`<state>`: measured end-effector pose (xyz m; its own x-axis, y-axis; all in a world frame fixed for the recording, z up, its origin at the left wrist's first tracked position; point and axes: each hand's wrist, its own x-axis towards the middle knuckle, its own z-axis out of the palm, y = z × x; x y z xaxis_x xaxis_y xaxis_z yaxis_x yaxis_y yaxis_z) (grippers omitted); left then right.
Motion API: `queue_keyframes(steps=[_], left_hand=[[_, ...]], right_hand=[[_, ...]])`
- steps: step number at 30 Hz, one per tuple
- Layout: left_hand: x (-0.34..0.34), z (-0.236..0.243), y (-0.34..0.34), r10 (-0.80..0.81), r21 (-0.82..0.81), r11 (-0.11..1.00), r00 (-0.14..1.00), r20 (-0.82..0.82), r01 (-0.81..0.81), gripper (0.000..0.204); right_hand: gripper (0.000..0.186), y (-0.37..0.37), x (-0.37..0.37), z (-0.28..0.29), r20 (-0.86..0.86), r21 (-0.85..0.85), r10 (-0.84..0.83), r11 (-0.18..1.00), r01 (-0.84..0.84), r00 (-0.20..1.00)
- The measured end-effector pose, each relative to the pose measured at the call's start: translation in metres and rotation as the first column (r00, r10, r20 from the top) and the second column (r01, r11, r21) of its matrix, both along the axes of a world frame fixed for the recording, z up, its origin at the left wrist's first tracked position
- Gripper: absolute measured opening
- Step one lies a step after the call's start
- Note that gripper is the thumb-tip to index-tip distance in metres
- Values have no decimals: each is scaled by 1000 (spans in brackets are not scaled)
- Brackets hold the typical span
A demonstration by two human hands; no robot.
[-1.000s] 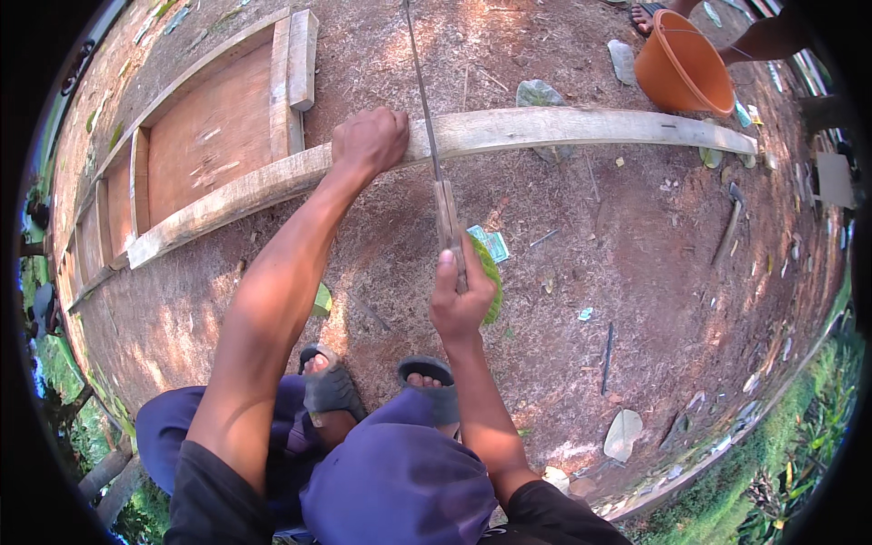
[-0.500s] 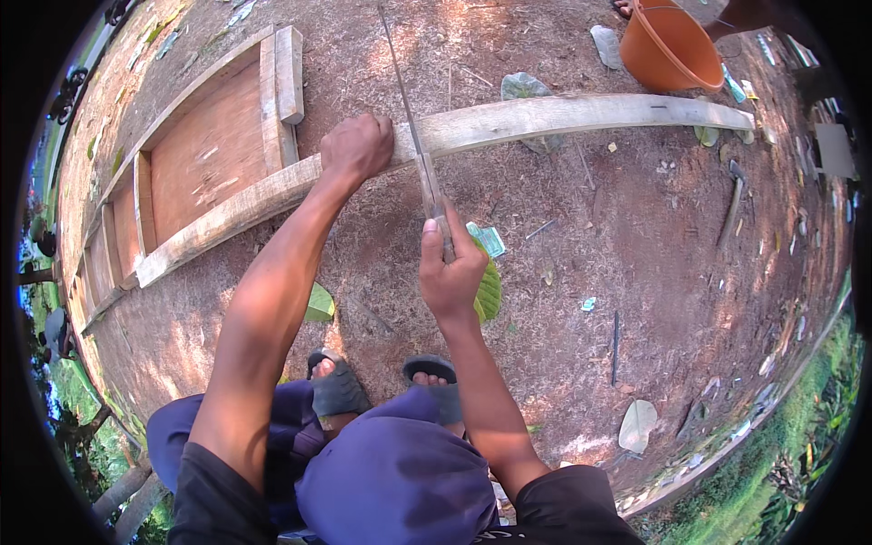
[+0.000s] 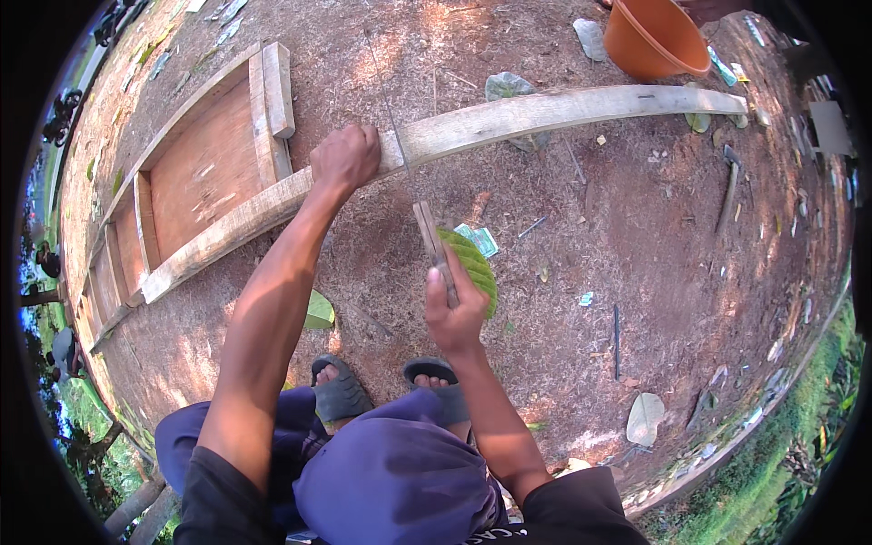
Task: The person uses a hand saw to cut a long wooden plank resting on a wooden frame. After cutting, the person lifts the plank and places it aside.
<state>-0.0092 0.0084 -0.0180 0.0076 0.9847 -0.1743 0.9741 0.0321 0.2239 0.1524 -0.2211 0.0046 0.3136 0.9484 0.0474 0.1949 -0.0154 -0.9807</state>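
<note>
Head view: one thin-bladed saw (image 3: 401, 150) crosses one long, rough wooden beam (image 3: 509, 118); the right hand (image 3: 456, 309) is wrapped around the saw's wooden handle (image 3: 429, 229), the left hand (image 3: 345, 156) clenched on the beam just beside. Farther out: one wooden frame (image 3: 143, 218) with flat panels (image 3: 202, 163), one round orange bucket (image 3: 636, 45), two dark sandals (image 3: 342, 392), gritty reddish soil (image 3: 536, 363)
</note>
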Motion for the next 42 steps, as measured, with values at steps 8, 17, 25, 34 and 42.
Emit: queue_keyframes(steps=[8, 17, 25, 34, 42], left_hand=[[-4, -2, -2, -48, 106, 993, 997, -68, 55, 46], [-4, -6, 2, -1, 55, 998, 1000, -27, 3, 43], [14, 8, -1, -70, 143, 986, 992, -107, 85, 46], [-2, 14, -10, -38, 77, 996, 993, -115, 48, 43], [-2, -15, -2, -123, 188, 971, 982, -141, 148, 47]], right_hand=[[42, -7, -2, 13, -4, -86, 29, 996, -29, 1000], [43, -124, 36, 23, 183, -41, 69, 997, -62, 981], [40, 39, -1, 14, -60, -91, -23, 996, 18, 998], [42, -81, 7, 31, -14, -119, 17, 993, -19, 1000], [41, -30, 9, 11, -57, -131, -17, 991, 9, 998]])
